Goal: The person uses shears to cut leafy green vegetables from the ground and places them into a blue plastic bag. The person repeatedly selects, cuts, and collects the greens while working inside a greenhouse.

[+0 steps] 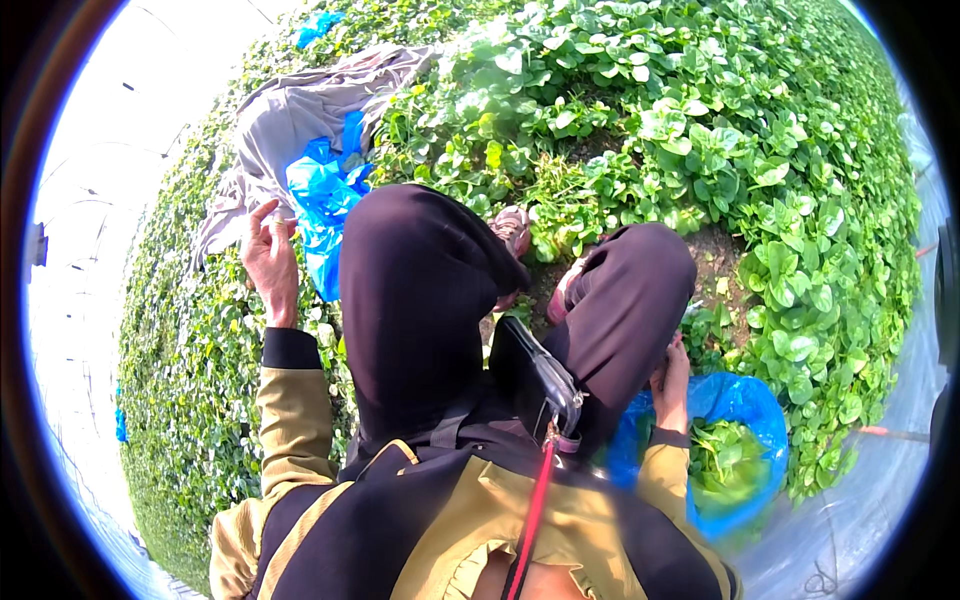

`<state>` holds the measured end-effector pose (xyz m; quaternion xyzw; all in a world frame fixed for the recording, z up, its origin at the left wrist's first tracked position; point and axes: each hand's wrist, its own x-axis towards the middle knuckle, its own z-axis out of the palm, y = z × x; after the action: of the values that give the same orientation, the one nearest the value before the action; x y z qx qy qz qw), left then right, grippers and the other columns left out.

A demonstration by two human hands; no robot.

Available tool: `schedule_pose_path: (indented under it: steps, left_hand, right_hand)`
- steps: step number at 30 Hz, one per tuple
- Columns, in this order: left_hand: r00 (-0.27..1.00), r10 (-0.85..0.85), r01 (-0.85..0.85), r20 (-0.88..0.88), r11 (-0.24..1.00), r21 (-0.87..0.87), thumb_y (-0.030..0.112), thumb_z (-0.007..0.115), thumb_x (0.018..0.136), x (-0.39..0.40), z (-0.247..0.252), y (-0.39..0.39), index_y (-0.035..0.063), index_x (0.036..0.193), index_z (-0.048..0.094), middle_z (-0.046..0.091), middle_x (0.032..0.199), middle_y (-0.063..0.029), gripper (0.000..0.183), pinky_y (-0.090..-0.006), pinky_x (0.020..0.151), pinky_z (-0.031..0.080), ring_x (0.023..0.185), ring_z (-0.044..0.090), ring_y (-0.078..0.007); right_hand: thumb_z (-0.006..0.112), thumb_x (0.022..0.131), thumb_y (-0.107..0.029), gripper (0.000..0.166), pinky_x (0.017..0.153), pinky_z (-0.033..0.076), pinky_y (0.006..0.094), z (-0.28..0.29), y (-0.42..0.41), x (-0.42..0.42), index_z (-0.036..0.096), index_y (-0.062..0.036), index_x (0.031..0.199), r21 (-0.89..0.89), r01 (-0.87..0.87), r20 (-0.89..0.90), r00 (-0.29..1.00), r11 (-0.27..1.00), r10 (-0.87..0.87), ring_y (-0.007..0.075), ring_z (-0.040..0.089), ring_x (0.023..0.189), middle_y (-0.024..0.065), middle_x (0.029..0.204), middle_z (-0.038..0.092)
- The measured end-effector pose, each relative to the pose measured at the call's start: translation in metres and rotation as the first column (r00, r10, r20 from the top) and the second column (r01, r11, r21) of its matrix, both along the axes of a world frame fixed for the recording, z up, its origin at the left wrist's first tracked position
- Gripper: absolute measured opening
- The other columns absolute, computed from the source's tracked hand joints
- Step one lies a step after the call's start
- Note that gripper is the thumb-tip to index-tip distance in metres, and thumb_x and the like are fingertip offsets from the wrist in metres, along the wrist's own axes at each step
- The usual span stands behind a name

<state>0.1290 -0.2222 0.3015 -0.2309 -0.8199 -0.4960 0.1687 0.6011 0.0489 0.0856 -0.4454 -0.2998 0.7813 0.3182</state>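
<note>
My left hand (272,259) is raised at the left beside my bent knee, its fingers apart and nothing seen in them. Just right of it lies a crumpled blue plastic bag (324,196), against a greyish cloth (281,124) spread over the plants. On the other side, my right hand (671,382) is low beside my other knee, its fingers partly hidden by the trouser leg; something small and reddish shows at the fingertips, too unclear to name. Next to that wrist stands an open blue plastic bag (776,427) with picked green leaves (724,457) inside.
Low leafy green plants (795,225) grow densely around me, with bare soil (716,262) by my right knee. Plastic sheeting (862,517) runs along the right edge. A red strap (536,517) hangs down my front. Another blue bag (319,28) lies far off at top left.
</note>
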Motion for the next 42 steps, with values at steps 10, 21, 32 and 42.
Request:
schedule_pose_path:
  steps: [10, 21, 32, 42]
  left_hand:
    - [0.982, -0.184, 0.184, -0.050, 0.983, 0.014, 0.011, 0.059, 0.096, 0.006, 0.004, 0.044, 0.0055, 0.114, 0.064, 0.069, 0.088, -0.0044, 0.020, -0.0259, 0.070, 0.050, 0.076, 0.065, -0.0110]
    - [0.902, -0.348, 0.429, 0.254, 0.677, -0.597, 0.021, 0.057, 0.085, -0.108, -0.127, 0.175, 0.0044, 0.091, 0.074, 0.069, 0.083, -0.0195, 0.024, -0.0420, 0.077, 0.054, 0.081, 0.068, -0.0367]
    - [0.900, -0.437, 0.061, -0.005, 0.138, -0.989, 0.013, 0.054, 0.087, -0.313, -0.388, 0.312, 0.0020, 0.075, 0.063, 0.065, 0.073, -0.0169, 0.019, -0.0352, 0.065, 0.053, 0.073, 0.066, -0.0301]
    - [0.972, -0.091, 0.228, 0.217, 0.139, -0.964, 0.018, 0.054, 0.089, -0.352, -0.416, 0.352, 0.0133, 0.117, 0.066, 0.067, 0.116, -0.0096, 0.031, -0.0402, 0.070, 0.055, 0.099, 0.068, -0.0259]
  right_hand:
    - [0.051, 0.092, -0.026, 0.041, 0.100, 0.042, 0.0353, 0.043, -0.039, -0.032, 0.050, -0.0098, 0.129, -0.032, 0.141, -0.264, 0.954, 0.990, -0.144, 0.0207, 0.054, 0.115, 0.0055, 0.123, 0.058]
    - [0.055, 0.091, -0.021, 0.028, 0.085, 0.054, 0.0400, 0.041, 0.056, 0.050, 0.059, -0.0024, 0.112, -0.182, 0.543, -0.209, 0.793, 0.820, -0.572, 0.0239, 0.062, 0.092, 0.0116, 0.102, 0.063]
    - [0.049, 0.100, -0.032, 0.047, 0.078, 0.056, 0.0362, 0.041, 0.270, -0.175, 0.042, -0.0080, 0.141, 0.059, 0.141, 0.168, 0.975, 0.988, -0.149, 0.0201, 0.061, 0.095, 0.0085, 0.111, 0.059]
    - [0.052, 0.098, -0.030, 0.050, 0.078, 0.056, 0.0427, 0.013, 0.316, -0.391, 0.040, -0.0020, 0.137, -0.002, -0.382, 0.050, 0.923, 0.924, 0.381, 0.0264, 0.060, 0.094, 0.0142, 0.107, 0.056]
